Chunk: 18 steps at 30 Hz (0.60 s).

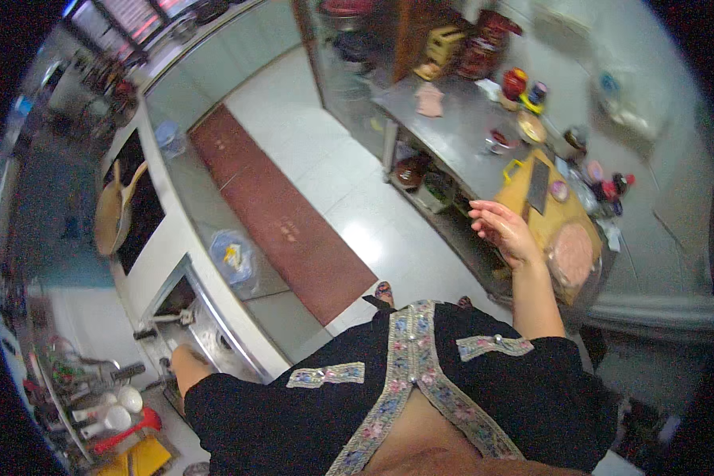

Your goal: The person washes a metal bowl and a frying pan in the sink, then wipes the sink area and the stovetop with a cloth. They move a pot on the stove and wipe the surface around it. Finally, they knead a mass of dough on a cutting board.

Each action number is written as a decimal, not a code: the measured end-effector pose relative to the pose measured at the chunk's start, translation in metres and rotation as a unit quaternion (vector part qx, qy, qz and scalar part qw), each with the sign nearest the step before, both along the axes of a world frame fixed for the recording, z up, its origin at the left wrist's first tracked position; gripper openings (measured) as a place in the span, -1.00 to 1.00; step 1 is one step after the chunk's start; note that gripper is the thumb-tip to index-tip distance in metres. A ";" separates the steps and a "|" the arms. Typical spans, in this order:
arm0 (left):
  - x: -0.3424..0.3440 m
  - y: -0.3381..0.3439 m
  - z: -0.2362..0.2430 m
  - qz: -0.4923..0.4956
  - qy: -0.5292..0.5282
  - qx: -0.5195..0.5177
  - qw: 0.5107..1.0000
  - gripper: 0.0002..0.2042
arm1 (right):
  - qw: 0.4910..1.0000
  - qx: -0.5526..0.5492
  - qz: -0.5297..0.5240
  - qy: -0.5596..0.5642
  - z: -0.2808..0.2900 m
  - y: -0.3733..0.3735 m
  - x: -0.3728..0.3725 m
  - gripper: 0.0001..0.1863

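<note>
My right hand [504,232] is raised beside the near edge of a wooden cutting board [549,228]. Its fingers are loosely bent and nothing shows in them. On the board lie a dark-bladed cleaver [539,186] and a flat round pink slab [573,254] that looks like meat. A small round purple-and-white item [559,191] is next to the blade. On the other side, my left forearm [187,368] reaches down by the metal sink [228,349]; the hand itself does not show.
Behind the board, a metal table [452,131] carries bottles, jars and a small bowl [500,141]. To the left, a pan [113,214] sits on the black stovetop. A plastic bag [234,255] hangs at the counter front. A brown mat [285,226] runs along the tiled floor.
</note>
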<state>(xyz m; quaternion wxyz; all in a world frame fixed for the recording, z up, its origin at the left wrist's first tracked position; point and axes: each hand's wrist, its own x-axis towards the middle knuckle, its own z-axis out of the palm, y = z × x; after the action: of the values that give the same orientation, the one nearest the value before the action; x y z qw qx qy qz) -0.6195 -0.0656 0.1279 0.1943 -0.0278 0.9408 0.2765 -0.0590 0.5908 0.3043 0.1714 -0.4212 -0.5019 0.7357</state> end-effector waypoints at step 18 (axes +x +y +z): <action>0.273 0.539 0.087 -0.708 0.210 0.371 0.564 -0.72 | 0.796 0.427 -0.213 -0.373 0.006 -0.049 0.218 -0.67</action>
<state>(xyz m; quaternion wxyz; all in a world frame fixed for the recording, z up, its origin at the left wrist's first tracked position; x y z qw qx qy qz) -0.3464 0.4733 0.2151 0.1181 0.7801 0.4882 0.3731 0.1594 0.5418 0.3106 0.2854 -0.6438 -0.6875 0.1774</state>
